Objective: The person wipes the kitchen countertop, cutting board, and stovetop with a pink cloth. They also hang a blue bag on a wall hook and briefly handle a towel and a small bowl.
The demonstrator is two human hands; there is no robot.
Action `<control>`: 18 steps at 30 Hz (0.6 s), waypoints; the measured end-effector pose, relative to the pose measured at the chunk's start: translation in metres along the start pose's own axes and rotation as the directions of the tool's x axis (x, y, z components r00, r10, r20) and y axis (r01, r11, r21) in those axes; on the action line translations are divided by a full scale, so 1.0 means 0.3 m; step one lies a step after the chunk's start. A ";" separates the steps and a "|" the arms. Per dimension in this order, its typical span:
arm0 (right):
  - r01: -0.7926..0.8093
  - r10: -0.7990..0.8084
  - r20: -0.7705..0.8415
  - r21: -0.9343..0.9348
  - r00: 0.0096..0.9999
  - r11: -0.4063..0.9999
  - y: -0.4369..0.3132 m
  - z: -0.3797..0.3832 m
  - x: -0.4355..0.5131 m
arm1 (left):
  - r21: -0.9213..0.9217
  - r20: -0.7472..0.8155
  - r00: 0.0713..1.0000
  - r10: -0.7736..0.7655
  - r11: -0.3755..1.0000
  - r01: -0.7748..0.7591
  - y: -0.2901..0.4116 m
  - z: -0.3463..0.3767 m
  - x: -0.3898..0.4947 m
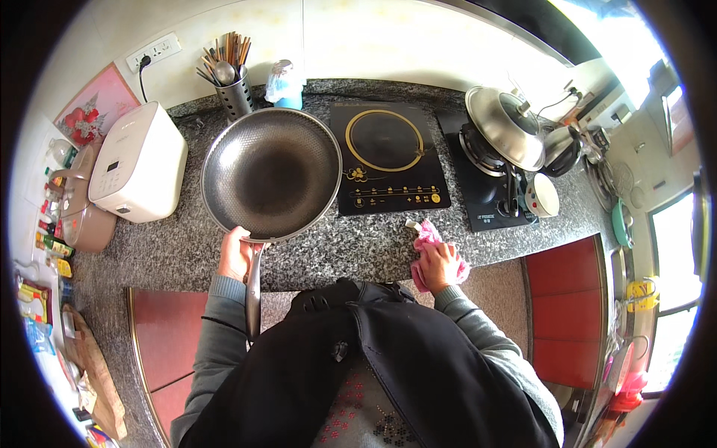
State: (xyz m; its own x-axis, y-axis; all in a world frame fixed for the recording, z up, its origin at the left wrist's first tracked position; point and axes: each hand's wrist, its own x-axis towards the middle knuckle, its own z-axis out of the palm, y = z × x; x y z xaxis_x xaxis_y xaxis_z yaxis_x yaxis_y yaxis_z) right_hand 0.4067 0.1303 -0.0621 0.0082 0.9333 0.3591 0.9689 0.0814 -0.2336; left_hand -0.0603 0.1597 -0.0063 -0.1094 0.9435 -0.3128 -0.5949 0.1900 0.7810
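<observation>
My left hand grips the near rim of a steel wok with a honeycomb-textured wall, close to where its metal handle joins. The wok's inside faces up, and its handle points towards me. My right hand is closed over a bunched pink cloth at the front edge of the speckled granite countertop. A small white piece sits at the cloth's far end. Beyond the hands, just right of the wok, lies a black induction cooker with a yellow ring.
To the right, a lidded steel pan stands on a gas hob, beside a white bowl and a kettle. A white appliance stands left. Behind the wok are a utensil holder and a blue container.
</observation>
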 end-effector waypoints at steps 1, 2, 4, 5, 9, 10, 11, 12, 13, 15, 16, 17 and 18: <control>0.021 -0.022 0.014 0.026 1.000 0.999 0.001 -0.007 0.002 | 0.011 -0.024 1.000 -0.005 1.000 0.005 -0.001 0.000 -0.005; 0.042 -0.044 0.028 0.051 0.999 0.998 0.006 -0.016 0.002 | 0.021 -0.048 0.999 -0.010 1.000 0.011 -0.004 -0.001 -0.008; 0.104 -0.108 0.027 0.103 0.994 0.989 0.014 -0.033 0.003 | 0.020 -0.072 0.997 -0.023 1.000 0.024 -0.011 -0.011 -0.008; 0.127 -0.131 0.026 0.125 0.991 0.984 0.013 -0.039 0.001 | 0.008 -0.074 0.997 -0.030 0.999 0.031 -0.017 -0.022 -0.002; 0.243 -0.242 -0.037 0.258 0.970 0.935 -0.035 -0.102 0.035 | -0.030 -0.110 0.994 -0.014 0.999 0.011 -0.009 0.073 -0.027; 0.272 -0.270 -0.046 0.283 0.962 0.920 -0.074 -0.129 0.066 | -0.074 -0.147 0.989 -0.016 0.997 0.005 -0.001 0.085 -0.044; 0.301 -0.298 -0.057 0.307 0.953 0.903 -0.115 -0.159 0.106 | -0.040 -0.081 0.996 -0.037 0.999 0.034 -0.018 -0.013 -0.012; 0.357 -0.342 -0.102 0.265 0.934 0.896 -0.143 -0.186 0.154 | -0.037 -0.092 0.994 -0.056 0.998 0.052 -0.015 -0.018 -0.007; 0.396 -0.377 -0.121 0.266 0.918 0.879 -0.155 -0.184 0.198 | -0.029 -0.105 0.992 -0.069 0.997 0.067 -0.005 -0.020 -0.004; 0.452 -0.426 -0.153 0.282 0.892 0.846 -0.185 -0.186 0.293 | -0.002 -0.153 0.987 -0.055 0.998 0.055 -0.002 -0.049 -0.001; 0.479 -0.451 -0.162 0.281 0.878 0.831 -0.201 -0.193 0.337 | -0.002 -0.237 0.971 -0.024 1.000 0.024 0.004 -0.076 -0.002; 0.506 -0.476 -0.171 0.282 0.863 0.815 -0.213 -0.192 0.379 | 0.002 -0.321 0.947 0.006 1.000 -0.006 0.004 -0.101 -0.005; 0.519 -0.488 -0.176 0.307 0.855 0.798 -0.193 -0.170 0.418 | 0.266 -0.541 0.826 0.156 0.964 -0.007 0.058 0.065 -0.045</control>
State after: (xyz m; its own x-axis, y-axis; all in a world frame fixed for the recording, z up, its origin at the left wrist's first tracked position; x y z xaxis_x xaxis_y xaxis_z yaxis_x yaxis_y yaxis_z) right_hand 0.3643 0.2246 0.0426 -0.4227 0.6964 0.5800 0.7014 0.6566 -0.2773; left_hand -0.0534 0.1556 0.0221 -0.6140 0.6622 -0.4294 -0.3609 0.2483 0.8990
